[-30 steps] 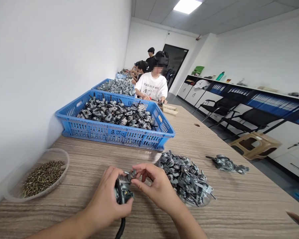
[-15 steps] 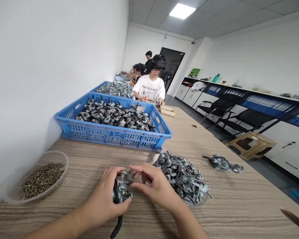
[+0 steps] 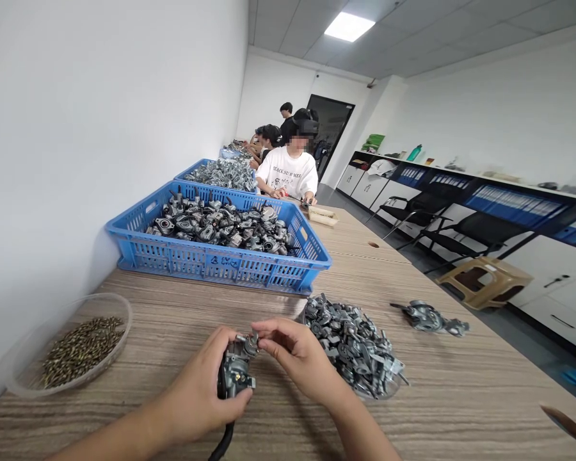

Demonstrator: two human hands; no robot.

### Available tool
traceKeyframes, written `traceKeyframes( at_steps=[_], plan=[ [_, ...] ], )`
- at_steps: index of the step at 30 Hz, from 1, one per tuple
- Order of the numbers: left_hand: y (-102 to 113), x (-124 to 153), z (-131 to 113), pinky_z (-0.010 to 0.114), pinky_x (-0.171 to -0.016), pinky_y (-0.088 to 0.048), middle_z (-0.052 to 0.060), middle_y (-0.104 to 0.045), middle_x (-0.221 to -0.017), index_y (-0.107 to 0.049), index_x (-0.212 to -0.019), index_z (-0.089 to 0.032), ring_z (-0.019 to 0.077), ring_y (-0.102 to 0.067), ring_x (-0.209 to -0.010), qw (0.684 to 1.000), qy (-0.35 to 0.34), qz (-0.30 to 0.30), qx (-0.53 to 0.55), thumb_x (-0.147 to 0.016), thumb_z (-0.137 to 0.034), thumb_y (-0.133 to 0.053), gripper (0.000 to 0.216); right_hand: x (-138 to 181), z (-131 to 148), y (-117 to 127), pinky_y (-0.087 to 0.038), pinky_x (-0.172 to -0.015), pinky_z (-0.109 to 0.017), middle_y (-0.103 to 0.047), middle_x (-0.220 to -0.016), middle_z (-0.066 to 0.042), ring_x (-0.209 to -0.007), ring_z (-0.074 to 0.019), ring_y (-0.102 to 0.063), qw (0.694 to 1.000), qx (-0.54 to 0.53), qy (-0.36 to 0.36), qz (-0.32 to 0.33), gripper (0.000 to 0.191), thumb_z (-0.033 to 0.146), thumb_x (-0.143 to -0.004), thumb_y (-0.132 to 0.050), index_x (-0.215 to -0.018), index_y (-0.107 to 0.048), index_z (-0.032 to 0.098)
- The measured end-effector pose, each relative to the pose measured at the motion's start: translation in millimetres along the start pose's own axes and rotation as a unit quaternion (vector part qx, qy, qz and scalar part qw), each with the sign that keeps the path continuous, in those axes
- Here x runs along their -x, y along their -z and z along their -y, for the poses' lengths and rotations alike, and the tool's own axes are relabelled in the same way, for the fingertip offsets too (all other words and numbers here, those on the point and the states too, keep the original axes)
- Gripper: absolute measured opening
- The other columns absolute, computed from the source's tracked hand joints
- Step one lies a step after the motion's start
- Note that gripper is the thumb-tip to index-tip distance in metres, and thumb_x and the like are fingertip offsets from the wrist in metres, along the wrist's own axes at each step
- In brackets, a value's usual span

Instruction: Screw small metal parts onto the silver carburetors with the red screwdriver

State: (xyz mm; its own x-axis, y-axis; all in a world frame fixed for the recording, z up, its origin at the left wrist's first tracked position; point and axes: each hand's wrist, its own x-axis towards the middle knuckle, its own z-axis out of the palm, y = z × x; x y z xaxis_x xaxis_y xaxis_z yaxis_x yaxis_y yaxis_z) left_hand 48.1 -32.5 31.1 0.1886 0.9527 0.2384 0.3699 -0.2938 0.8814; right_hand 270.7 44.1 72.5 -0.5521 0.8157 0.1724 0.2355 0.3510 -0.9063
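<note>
My left hand (image 3: pixel 199 390) is wrapped around a grey metal carburetor body (image 3: pixel 235 371) with a black hose (image 3: pixel 223 442) hanging from it toward me. My right hand (image 3: pixel 297 358) pinches a small metal part (image 3: pixel 250 344) at the top of that body. Both hands hover just above the wooden table (image 3: pixel 461 397). Just right of my right hand lies a clear dish heaped with small grey metal parts (image 3: pixel 355 346).
A clear bowl of dark screws (image 3: pixel 77 346) sits at the left by the wall. A blue crate (image 3: pixel 211 259) of carburetor bodies stands behind, another crate (image 3: pixel 221 171) farther back. Two loose assemblies (image 3: pixel 429 317) lie at right. Other people (image 3: pixel 290 169) sit farther along the table. Chairs and a stool (image 3: pixel 484 278) stand right.
My hands and the carburetor body have stayed in place, with the right fingers shifting slightly on the small part at its top. The view has tilted a little.
</note>
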Motion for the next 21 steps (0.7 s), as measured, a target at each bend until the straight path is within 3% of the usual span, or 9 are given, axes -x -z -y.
traceKeyframes(
  at_steps=[5,10,16,21],
  plan=[
    [0.6,1.5,0.4,0.046,-0.107,-0.055,0.009,-0.071,-0.127,-0.056,-0.133,-0.026,0.031,-0.069,-0.118,1.0,0.004,0.01,0.013,-0.08,-0.016,-0.077,0.057,-1.0,-1.6,-2.2,-0.061,-0.091,-0.038,-0.082,-0.099,-0.005,-0.093,-0.0217,-0.076,0.998,-0.056,-0.03,0.009,0.038,0.052,-0.097,-0.082,-0.12,-0.079,0.022],
    [4.2,1.0,0.1,0.052,-0.118,-0.047,0.013,-0.067,-0.145,-0.052,-0.143,-0.027,0.0339,-0.063,-0.135,0.997,0.046,0.029,0.056,-0.09,-0.024,-0.075,0.058,-0.5,-0.6,-0.9,-0.059,-0.09,-0.035,-0.08,-0.098,-0.004,-0.092,-0.0201,-0.075,0.993,-0.106,-0.055,0.021,0.043,0.053,-0.091,-0.088,-0.118,-0.077,0.021],
    [4.9,-0.4,2.0,0.046,-0.115,-0.048,0.009,-0.071,-0.138,-0.057,-0.139,-0.029,0.0295,-0.065,-0.13,0.994,0.023,0.052,0.097,-0.098,-0.02,-0.069,0.044,0.7,3.8,4.9,-0.054,-0.083,-0.03,-0.076,-0.093,-0.001,-0.086,-0.0164,-0.07,0.985,-0.139,-0.083,0.052,0.04,0.047,-0.087,-0.094,-0.112,-0.077,0.02],
    [3.2,1.0,6.5,0.049,-0.123,-0.042,0.008,-0.065,-0.15,-0.051,-0.149,-0.034,0.0308,-0.059,-0.142,0.992,0.025,0.055,0.112,-0.099,-0.02,-0.069,0.055,3.0,4.9,6.1,-0.05,-0.081,-0.029,-0.072,-0.091,0.001,-0.083,-0.014,-0.065,0.981,-0.155,-0.098,0.061,0.04,0.046,-0.087,-0.094,-0.112,-0.079,0.02]
  ],
)
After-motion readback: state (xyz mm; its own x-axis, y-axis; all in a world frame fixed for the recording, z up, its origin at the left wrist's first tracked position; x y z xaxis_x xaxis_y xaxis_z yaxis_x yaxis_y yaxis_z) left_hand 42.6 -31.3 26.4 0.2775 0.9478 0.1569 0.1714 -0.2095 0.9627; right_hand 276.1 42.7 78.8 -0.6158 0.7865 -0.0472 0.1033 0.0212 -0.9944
